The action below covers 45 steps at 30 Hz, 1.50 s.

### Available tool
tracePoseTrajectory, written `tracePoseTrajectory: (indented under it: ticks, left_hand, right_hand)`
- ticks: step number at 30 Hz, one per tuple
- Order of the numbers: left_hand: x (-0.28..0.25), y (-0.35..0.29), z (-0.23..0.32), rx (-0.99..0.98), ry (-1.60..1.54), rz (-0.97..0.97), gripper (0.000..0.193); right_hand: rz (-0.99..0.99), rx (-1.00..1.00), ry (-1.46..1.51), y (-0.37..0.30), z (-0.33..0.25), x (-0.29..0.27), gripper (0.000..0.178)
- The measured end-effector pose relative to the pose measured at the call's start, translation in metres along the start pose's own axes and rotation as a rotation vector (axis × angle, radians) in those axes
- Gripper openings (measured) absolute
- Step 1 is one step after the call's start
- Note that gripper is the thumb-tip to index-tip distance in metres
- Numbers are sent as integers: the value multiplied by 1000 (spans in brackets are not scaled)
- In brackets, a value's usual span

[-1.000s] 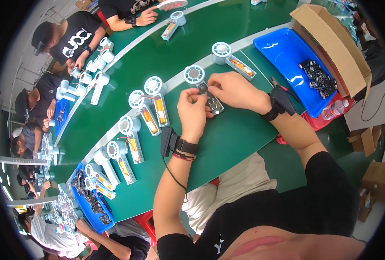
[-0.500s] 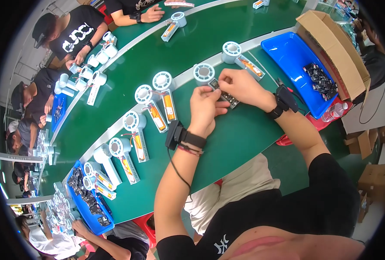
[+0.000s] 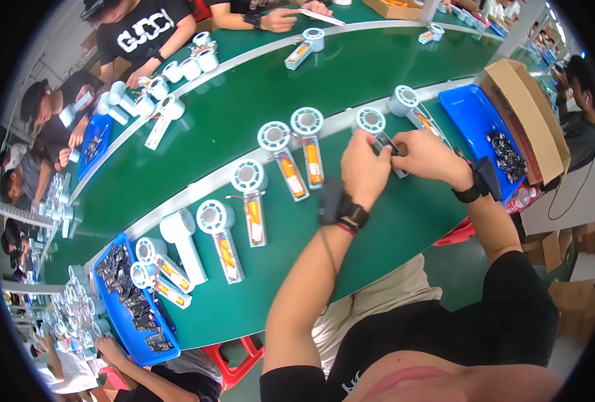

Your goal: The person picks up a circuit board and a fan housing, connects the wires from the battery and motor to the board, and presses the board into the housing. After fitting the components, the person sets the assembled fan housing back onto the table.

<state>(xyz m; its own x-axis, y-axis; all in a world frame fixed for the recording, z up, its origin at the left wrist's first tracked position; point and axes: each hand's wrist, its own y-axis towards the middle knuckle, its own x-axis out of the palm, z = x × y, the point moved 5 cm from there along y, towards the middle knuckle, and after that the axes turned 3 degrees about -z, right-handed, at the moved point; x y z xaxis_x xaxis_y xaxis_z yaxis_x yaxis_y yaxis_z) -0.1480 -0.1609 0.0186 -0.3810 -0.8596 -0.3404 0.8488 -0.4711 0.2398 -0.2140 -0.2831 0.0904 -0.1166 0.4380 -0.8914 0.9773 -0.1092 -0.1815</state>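
A pale blue-grey handheld fan (image 3: 371, 120) lies in front of me, its round head pointing away. A dark circuit board (image 3: 386, 143) shows along its open handle, between my hands. My left hand (image 3: 365, 167) is closed at the left side of the handle, thumb against the board. From the right, my right hand (image 3: 430, 158) pinches at the same place, its fingertips close to the left thumb. The fingers hide much of the board and handle. Another fan (image 3: 404, 100), with wires and an orange battery in its handle, lies just beyond my right hand.
Several opened fans with orange batteries, such as one fan (image 3: 215, 218), line the green table (image 3: 290, 261) to the left. A blue tray (image 3: 136, 335) of dark boards stands far left; another blue tray (image 3: 458, 100) and a cardboard box (image 3: 522, 114) are right. Co-workers sit across.
The view has shifted, so the table things appear further right and lower. Both hands have come closer together over the fan's handle, and the dark board now lies along it.
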Motion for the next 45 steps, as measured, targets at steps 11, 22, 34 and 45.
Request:
tracePoseTrajectory:
  ticks: [11, 22, 34, 45]
  left_hand:
    - [-14, -6, 13, 229, -90, 201, 11]
    - [-17, -6, 12, 308, -155, 146, 13]
    - [-14, -13, 14, 147, -99, 110, 13]
    - [-19, 4, -11, -51, -448, 262, 11]
  right_hand:
    - [142, 216, -37, 206, 33, -35, 38]
    - [301, -198, -464, 319, -99, -41, 49]
    - [88, -54, -155, 311, -84, -13, 36]
    - [143, -284, 893, 89, -13, -49, 25]
